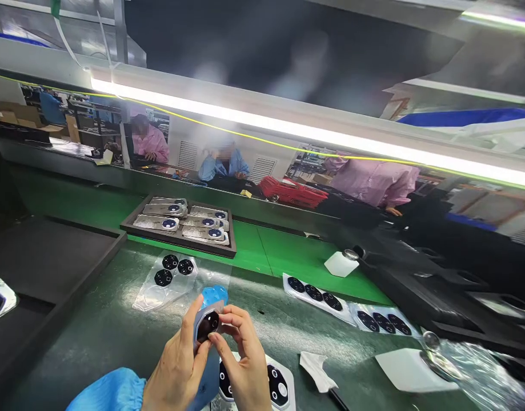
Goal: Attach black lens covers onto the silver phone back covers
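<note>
My left hand (174,362) is closed around a bluish phone back panel (208,374), holding it tilted up in front of me. On the panel's upper end sits a dark camera lens cover (204,329) with small round openings. My right hand (249,359) pinches the edge of this lens cover with thumb and fingers. A blue film-like piece (214,294) shows just beyond my fingertips. Below my right hand lie white-edged pieces with black lens areas (280,388), partly hidden by the hand.
A dark tray (180,244) holds several silver phone panels. Clear sheets with black round lens covers (163,278) (314,292) lie left and right. White bottles (341,264) (401,368) and a black-handled tool with white cloth (319,371) are at right. Co-workers (369,177) sit beyond the bench.
</note>
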The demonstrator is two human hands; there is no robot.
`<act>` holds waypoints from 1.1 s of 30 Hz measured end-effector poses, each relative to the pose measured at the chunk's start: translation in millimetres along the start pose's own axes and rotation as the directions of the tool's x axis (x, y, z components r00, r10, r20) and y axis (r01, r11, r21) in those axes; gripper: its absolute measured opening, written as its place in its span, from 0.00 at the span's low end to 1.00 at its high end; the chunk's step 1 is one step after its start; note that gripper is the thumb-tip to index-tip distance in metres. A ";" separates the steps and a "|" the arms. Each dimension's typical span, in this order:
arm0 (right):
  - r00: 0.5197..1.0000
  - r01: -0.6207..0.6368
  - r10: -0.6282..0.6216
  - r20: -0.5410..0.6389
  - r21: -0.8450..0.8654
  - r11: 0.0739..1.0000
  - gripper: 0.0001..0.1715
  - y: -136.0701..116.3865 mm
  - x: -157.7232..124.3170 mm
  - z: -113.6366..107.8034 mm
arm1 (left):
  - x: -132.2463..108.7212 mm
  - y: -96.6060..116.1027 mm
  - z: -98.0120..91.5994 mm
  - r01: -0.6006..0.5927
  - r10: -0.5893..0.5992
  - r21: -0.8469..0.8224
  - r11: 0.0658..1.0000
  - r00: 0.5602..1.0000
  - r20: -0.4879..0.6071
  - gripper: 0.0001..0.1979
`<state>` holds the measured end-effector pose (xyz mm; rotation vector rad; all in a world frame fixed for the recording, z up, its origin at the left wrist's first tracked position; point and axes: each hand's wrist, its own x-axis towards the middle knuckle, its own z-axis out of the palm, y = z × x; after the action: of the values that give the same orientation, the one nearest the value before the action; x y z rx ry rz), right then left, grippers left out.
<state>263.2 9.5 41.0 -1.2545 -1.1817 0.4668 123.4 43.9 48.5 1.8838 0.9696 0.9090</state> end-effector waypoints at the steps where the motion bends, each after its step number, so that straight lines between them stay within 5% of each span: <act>1: 1.000 -0.011 0.011 -0.001 0.007 1.000 0.07 -0.1 0.9 0.0 | 0.2 -0.2 -0.3 -0.008 0.008 -0.001 1.000 1.000 0.009 0.29; 11: 0.972 -0.200 0.178 0.151 0.144 0.969 0.12 -2.1 15.0 -8.0 | 12.0 6.6 -14.4 0.023 -0.016 -0.036 0.999 0.980 0.198 0.35; 17: 0.961 -0.206 0.179 0.209 0.116 0.972 0.14 -1.2 13.0 -10.3 | 19.0 4.0 -19.6 0.009 0.016 -0.102 0.995 0.970 0.243 0.40; 24: 0.977 -0.134 0.124 0.172 0.045 0.990 0.14 3.6 7.9 -5.0 | 21.9 12.9 -26.0 -0.065 0.097 -0.119 0.991 0.954 0.285 0.22; 33: 0.986 -0.077 0.085 0.140 -0.055 0.995 0.11 6.2 5.7 -3.4 | 28.6 14.6 -29.2 0.012 0.036 -0.145 0.989 0.945 0.325 0.19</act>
<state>270.3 14.5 38.3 -1.3335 -1.2722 0.5987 115.4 72.9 79.8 1.8424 0.6724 0.6271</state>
